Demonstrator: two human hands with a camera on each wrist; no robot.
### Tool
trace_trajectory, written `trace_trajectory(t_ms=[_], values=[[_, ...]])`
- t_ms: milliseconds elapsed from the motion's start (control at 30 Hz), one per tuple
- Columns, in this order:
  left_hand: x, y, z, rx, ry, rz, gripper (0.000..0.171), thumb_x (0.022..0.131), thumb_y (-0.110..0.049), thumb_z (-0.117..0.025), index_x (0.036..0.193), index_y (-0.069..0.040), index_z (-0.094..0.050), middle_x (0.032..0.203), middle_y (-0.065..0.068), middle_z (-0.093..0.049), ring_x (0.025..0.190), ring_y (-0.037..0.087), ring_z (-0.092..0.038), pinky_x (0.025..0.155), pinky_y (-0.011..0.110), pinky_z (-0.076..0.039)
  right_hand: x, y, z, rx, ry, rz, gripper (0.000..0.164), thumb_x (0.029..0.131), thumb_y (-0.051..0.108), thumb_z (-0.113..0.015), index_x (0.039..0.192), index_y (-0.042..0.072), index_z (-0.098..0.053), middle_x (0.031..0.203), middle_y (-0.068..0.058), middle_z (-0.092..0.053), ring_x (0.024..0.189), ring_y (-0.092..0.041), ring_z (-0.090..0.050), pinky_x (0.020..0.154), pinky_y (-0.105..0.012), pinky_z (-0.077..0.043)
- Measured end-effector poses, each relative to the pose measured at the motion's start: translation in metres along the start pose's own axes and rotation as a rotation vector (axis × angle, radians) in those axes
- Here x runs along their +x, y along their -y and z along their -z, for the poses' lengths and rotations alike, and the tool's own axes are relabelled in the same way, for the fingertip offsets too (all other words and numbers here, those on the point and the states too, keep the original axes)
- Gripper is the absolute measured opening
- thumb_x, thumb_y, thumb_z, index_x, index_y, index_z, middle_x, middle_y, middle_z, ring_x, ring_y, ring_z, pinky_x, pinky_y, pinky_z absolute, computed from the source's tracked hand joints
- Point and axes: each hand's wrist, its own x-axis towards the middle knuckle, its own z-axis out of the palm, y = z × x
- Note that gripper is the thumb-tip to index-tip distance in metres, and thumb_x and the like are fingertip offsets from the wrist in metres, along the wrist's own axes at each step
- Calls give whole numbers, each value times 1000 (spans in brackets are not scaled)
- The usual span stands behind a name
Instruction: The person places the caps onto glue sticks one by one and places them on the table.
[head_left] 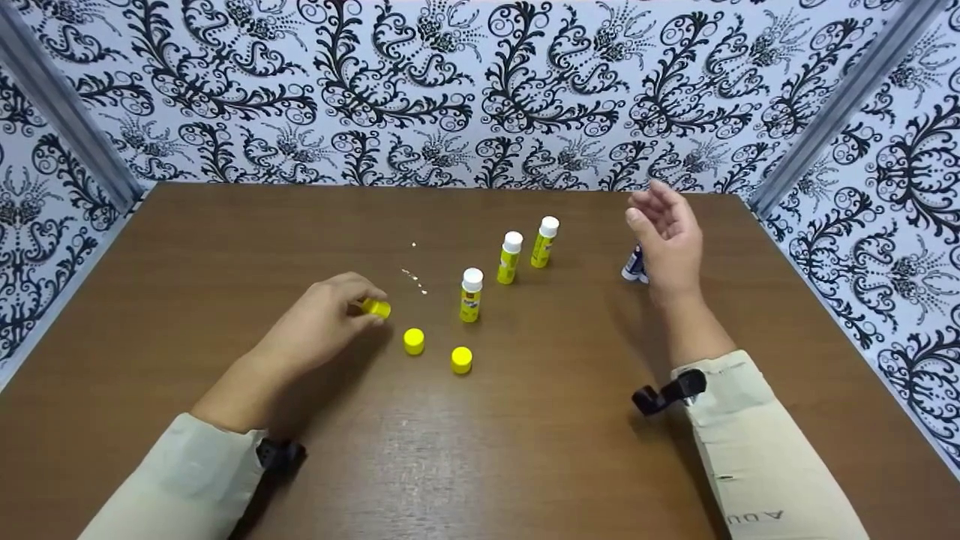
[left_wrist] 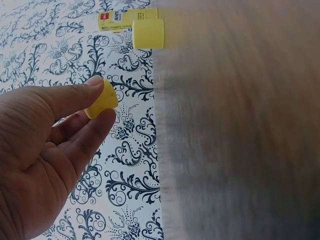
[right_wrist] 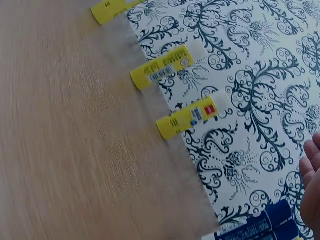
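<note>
Between thumb and fingertips, my left hand (head_left: 319, 319) pinches a small yellow cap (head_left: 379, 308), also seen in the left wrist view as a yellow cap (left_wrist: 105, 101). Two more yellow caps (head_left: 414, 341) (head_left: 461, 360) sit on the table to its right. Beyond them, three upright yellow glue sticks with white tops (head_left: 470, 298) (head_left: 508, 259) (head_left: 544, 244) stand in a slanting row. On the right side my right hand (head_left: 673, 240) is raised with relaxed fingers, holding nothing. Partly hidden behind it are blue-and-white tubes (head_left: 634, 266), also low in the right wrist view (right_wrist: 270, 222).
Small white crumbs (head_left: 414, 278) lie on the brown table (head_left: 480, 450), left of the glue sticks. A black-and-white patterned wall (head_left: 420, 90) rises at the table's back edge, with similar panels on both sides.
</note>
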Motion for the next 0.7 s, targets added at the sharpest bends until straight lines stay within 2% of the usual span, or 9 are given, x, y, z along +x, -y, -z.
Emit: trace_trajectory(t_ms=[200,433,700], values=[[0,1,-1,-8,-7,-8,26,90,-3,-79,115,1,-75,116,14,-72,104,31,-70,96,49,-61,1,-2,-13,-25,34,-51,50,94,-1,-68,142,-2,-55,120,-9,-69,120,-26,-64,107,-24,-53],[-1,1,-1,-13,-14,-13,25,90,-3,-78,115,1,-75,115,13,-72,104,31,-70,97,49,-61,2,-8,-26,-32,71,-92,52,96,2,-68,145,-1,-52,128,-17,-65,121,-22,-63,109,-26,-52],[0,1,-1,-26,-9,-1,25,90,-3,-79,115,-1,-75,116,12,-71,104,30,-71,96,48,-61,-4,-26,-40,-82,112,-181,58,97,6,-69,150,-1,-47,133,-14,-61,122,-19,-60,113,-30,-50]])
